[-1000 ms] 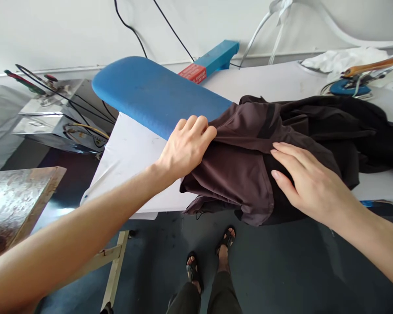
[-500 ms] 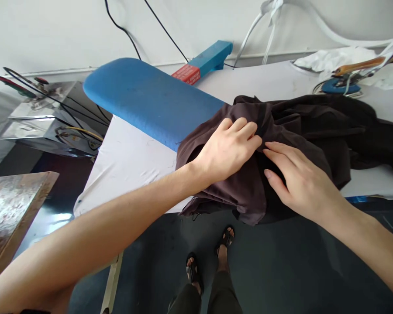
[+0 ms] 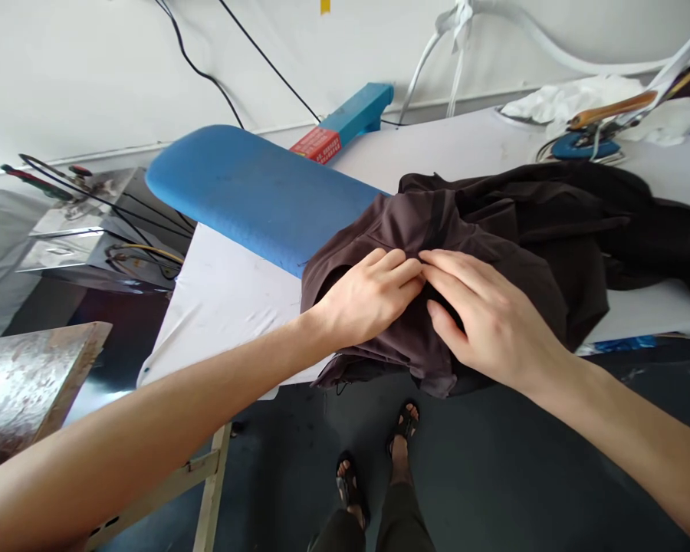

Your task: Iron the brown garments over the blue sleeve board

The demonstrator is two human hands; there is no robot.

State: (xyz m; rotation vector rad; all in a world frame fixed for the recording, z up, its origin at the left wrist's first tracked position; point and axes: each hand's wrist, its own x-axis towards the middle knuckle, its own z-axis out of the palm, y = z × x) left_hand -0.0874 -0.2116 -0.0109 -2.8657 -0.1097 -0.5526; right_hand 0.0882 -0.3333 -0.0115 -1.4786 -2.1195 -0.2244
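A dark brown garment [image 3: 529, 253] is bunched over the near end of a blue padded pressing board [image 3: 264, 195]. A zip edge and a thin cord loop show at its lower left. My left hand [image 3: 373, 295] is closed on the cloth near the middle, its fingers curled down into the fabric. Close against those fingertips lies my right hand [image 3: 483, 314], its fingers stretched out on the garment and its thumb apart. Under the right palm is a dark fold. What lies beneath the fingertips of both hands is hidden.
An iron [image 3: 589, 142] with a wooden handle rests at the back right of the white-covered table [image 3: 224, 284], by a crumpled white cloth [image 3: 575, 100]. The board's blue metal arm [image 3: 359, 111] rises behind. A metal box [image 3: 97, 238] with cables stands left, above a worn wooden-edged board [image 3: 40, 376].
My left hand has slid down and towards me along the garment, and my right hand has moved left, up against its fingers. The view has shifted slightly.
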